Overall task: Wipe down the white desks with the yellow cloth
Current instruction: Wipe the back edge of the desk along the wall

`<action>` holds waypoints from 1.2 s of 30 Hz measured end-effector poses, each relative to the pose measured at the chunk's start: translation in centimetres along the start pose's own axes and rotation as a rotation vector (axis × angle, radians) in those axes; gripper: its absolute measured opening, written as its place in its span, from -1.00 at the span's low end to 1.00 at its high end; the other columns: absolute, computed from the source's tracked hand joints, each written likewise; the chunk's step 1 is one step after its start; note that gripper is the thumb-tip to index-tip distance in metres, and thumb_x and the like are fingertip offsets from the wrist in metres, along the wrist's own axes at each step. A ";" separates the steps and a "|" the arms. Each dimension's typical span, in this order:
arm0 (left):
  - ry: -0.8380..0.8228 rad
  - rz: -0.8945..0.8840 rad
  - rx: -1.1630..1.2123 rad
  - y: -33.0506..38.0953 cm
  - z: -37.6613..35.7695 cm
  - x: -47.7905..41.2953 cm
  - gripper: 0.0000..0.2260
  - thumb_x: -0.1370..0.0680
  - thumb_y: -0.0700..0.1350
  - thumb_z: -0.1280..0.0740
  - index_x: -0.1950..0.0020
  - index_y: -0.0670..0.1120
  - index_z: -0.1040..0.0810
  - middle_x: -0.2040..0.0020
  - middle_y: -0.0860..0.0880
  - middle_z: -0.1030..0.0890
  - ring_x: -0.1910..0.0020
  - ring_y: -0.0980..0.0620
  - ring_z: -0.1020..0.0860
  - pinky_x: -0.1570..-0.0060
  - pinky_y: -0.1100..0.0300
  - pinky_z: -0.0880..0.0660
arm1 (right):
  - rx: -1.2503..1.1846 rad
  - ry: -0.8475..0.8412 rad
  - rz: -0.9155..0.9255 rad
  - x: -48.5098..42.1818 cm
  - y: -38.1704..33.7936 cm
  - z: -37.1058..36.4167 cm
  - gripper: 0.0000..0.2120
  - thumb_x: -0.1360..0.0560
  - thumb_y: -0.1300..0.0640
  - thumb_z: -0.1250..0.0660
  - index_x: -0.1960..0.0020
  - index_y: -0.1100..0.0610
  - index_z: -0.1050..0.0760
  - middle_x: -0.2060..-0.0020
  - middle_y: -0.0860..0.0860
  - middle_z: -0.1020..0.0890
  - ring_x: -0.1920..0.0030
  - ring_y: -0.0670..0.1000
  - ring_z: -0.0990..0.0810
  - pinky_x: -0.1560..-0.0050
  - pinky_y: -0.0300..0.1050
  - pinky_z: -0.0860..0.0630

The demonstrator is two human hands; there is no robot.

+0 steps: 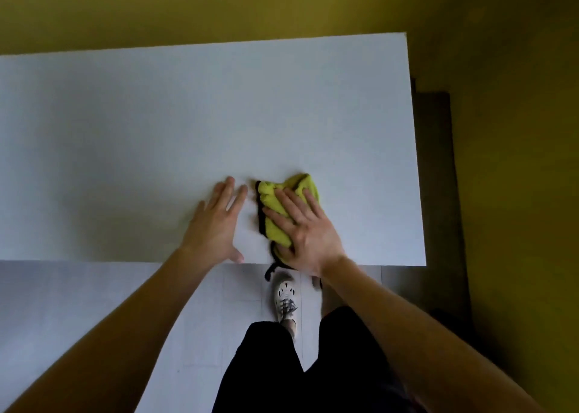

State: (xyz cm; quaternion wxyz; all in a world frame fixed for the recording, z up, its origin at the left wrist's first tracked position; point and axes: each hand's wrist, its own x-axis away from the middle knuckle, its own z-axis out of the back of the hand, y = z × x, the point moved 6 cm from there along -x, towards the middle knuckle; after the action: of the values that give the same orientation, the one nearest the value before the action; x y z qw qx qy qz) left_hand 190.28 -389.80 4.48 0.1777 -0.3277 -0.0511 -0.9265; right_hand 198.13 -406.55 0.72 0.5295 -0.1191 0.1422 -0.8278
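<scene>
Pressing my right hand (305,227), fingers spread flat, on the yellow cloth (270,193) at lower centre of the frame, I judged one risk likely: its dark-edged corner hung over the near edge of the white counter (188,114), so a stroke toward me could drag it off onto the floor (94,303). My left hand (216,221) lay flat, fingers straight, just beside the cloth, holding nothing. The counter looked smooth and matt; a yellow wall (219,5) filled the frame's top.

The white desk (141,130) carries the bunched yellow cloth (277,221) near its front edge, the left hand (216,221) flat beside it.
</scene>
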 end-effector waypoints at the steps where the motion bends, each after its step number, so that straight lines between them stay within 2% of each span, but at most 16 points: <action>1: 0.002 -0.003 -0.008 0.2 -0.1 0.1 0.48 -0.22 0.26 -0.76 -0.78 -0.03 0.25 -0.77 -0.12 0.33 -0.77 -0.17 0.20 -0.68 -0.30 -0.17 | 0.019 0.028 -0.037 1.5 2.8 0.8 -0.22 -0.55 -0.22 -0.35 -0.71 -0.03 -0.30 -0.73 0.16 -0.18 -0.74 0.19 -0.13 -0.73 0.31 0.05; 5: 0.022 -0.003 -0.050 0.1 -0.5 -0.2 0.51 -0.19 0.28 -0.75 -0.77 -0.04 0.26 -0.77 -0.15 0.30 -0.78 -0.19 0.15 -0.64 -0.30 -0.24 | 0.107 0.198 -0.416 8.3 13.1 4.6 -0.27 -0.58 -0.12 -0.44 -0.69 -0.04 -0.33 -0.72 0.17 -0.23 -0.73 0.20 -0.15 -0.72 0.33 0.02; 8: 0.036 0.007 -0.052 0.1 -0.5 -0.3 0.51 -0.19 0.26 -0.76 -0.77 -0.05 0.25 -0.77 -0.16 0.28 -0.78 -0.19 0.14 -0.64 -0.29 -0.24 | 0.125 0.272 -0.680 7.5 11.0 4.0 -0.29 -0.58 -0.18 -0.35 -0.69 -0.03 -0.33 -0.70 0.24 -0.22 -0.71 0.27 -0.15 -0.71 0.36 0.06; 10: 0.033 0.002 -0.040 0.0 -0.6 -0.5 0.50 -0.17 0.26 -0.77 -0.77 -0.04 0.21 -0.78 -0.15 0.25 -0.78 -0.18 0.12 -0.64 -0.28 -0.26 | 0.079 0.302 -0.634 4.0 4.9 1.7 -0.26 -0.53 -0.19 -0.35 -0.67 -0.02 -0.38 -0.67 0.31 -0.25 -0.70 0.35 -0.16 -0.69 0.41 0.05; 13: 0.042 -0.029 -0.075 -0.3 -0.4 -0.3 0.47 -0.13 0.33 -0.75 -0.77 -0.04 0.08 -0.78 -0.16 0.16 -0.78 -0.20 0.06 -0.61 -0.24 -0.33 | 0.042 0.165 -0.293 -1.2 -4.3 -1.7 -0.24 -0.51 -0.20 -0.35 -0.68 -0.02 -0.37 -0.69 0.29 -0.22 -0.71 0.34 -0.14 -0.68 0.41 0.02; 15: 0.031 -0.020 -0.128 -0.2 0.0 0.0 0.39 -0.18 0.36 -0.72 -0.76 -0.04 0.02 -0.78 -0.14 0.10 -0.77 -0.20 0.00 -0.57 -0.19 -0.41 | 0.060 0.103 -0.193 -1.4 -4.8 -2.0 -0.23 -0.55 -0.24 -0.29 -0.71 -0.05 -0.30 -0.73 0.22 -0.17 -0.73 0.26 -0.12 -0.71 0.34 0.04; 17: 0.023 -0.004 -0.183 0.8 1.5 0.2 0.21 -0.27 0.34 -0.69 -0.72 -0.03 -0.13 -0.71 -0.14 -0.14 -0.68 -0.18 -0.24 -0.42 -0.14 -0.54 | 0.065 0.123 -0.177 0.9 -2.0 -0.8 -0.24 -0.57 -0.24 -0.29 -0.72 -0.05 -0.28 -0.74 0.17 -0.16 -0.74 0.21 -0.12 -0.72 0.30 0.03; 19: 0.067 -0.014 -0.196 2.3 3.7 -0.6 -0.09 -0.36 0.35 -0.63 -0.56 -0.04 -0.42 -0.46 -0.09 -0.47 -0.42 -0.14 -0.53 -0.27 -0.07 -0.59 | 0.075 0.178 -0.290 4.9 2.7 0.8 -0.26 -0.58 -0.20 -0.33 -0.71 -0.05 -0.29 -0.74 0.14 -0.17 -0.74 0.19 -0.11 -0.72 0.31 0.00; 21: 0.098 -0.075 -0.191 4.6 6.1 -2.1 -0.26 -0.42 0.35 -0.58 -0.46 -0.01 -0.54 -0.32 -0.04 -0.57 -0.31 -0.11 -0.59 -0.24 -0.03 -0.57 | 0.058 0.238 -0.469 9.0 7.4 2.5 -0.28 -0.60 -0.17 -0.36 -0.72 -0.04 -0.29 -0.74 0.13 -0.17 -0.75 0.19 -0.08 -0.71 0.35 -0.02; 23: 0.128 -0.144 -0.179 7.2 8.3 -4.3 -0.26 -0.43 0.32 -0.59 -0.49 0.01 -0.51 -0.37 -0.03 -0.54 -0.39 -0.09 -0.52 -0.31 -0.06 -0.53 | 0.062 0.242 -0.581 11.3 10.4 3.5 -0.27 -0.61 -0.17 -0.35 -0.73 -0.04 -0.26 -0.74 0.13 -0.15 -0.76 0.17 -0.03 -0.70 0.37 -0.02; 25: 0.158 -0.214 -0.176 9.5 10.3 -7.2 -0.16 -0.40 0.30 -0.62 -0.58 0.04 -0.41 -0.50 -0.03 -0.45 -0.53 -0.09 -0.40 -0.41 -0.10 -0.48 | 0.070 0.204 -0.587 11.3 11.3 3.5 -0.25 -0.61 -0.18 -0.34 -0.74 -0.04 -0.23 -0.74 0.13 -0.14 -0.76 0.17 0.00 -0.70 0.37 -0.01; 27: 0.151 -0.239 -0.202 10.9 12.1 -10.5 0.09 -0.32 0.33 -0.66 -0.71 0.10 -0.19 -0.66 -0.08 -0.24 -0.69 -0.11 -0.18 -0.52 -0.13 -0.39 | 0.059 0.182 -0.584 10.2 12.2 3.7 -0.23 -0.61 -0.19 -0.33 -0.75 -0.04 -0.20 -0.75 0.14 -0.12 -0.76 0.18 0.02 -0.70 0.38 0.00; 29: 0.127 -0.207 -0.220 11.4 13.7 -14.1 0.37 -0.21 0.37 -0.70 -0.77 0.15 0.10 -0.76 -0.14 0.05 -0.76 -0.19 0.05 -0.62 -0.21 -0.27 | 0.071 0.172 -0.589 8.1 13.9 4.4 -0.23 -0.61 -0.21 -0.31 -0.75 -0.05 -0.19 -0.75 0.14 -0.12 -0.76 0.19 0.03 -0.70 0.38 0.01; 32: 0.040 -0.160 -0.201 11.7 14.6 -17.7 0.56 -0.11 0.38 -0.73 -0.74 0.14 0.33 -0.75 -0.19 0.31 -0.75 -0.30 0.23 -0.67 -0.34 -0.11 | 0.081 0.194 -0.581 2.0 19.0 6.5 -0.23 -0.60 -0.24 -0.27 -0.75 -0.07 -0.18 -0.75 0.13 -0.13 -0.76 0.19 -0.01 -0.71 0.36 0.06; 36: -0.018 -0.150 -0.194 12.0 14.1 -19.3 0.60 -0.10 0.37 -0.74 -0.73 0.14 0.39 -0.72 -0.22 0.39 -0.74 -0.33 0.26 -0.68 -0.35 -0.06 | 0.090 0.273 -0.619 -10.9 28.0 10.0 -0.26 -0.58 -0.28 -0.20 -0.72 -0.07 -0.27 -0.72 0.16 -0.22 -0.73 0.21 -0.12 -0.71 0.32 0.07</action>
State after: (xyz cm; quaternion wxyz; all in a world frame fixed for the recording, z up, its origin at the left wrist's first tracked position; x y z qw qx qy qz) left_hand 216.84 -392.26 3.15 0.0748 -0.3469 0.0128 -0.9348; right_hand 229.66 -408.93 -0.62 0.2340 -0.0211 0.1325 -0.9629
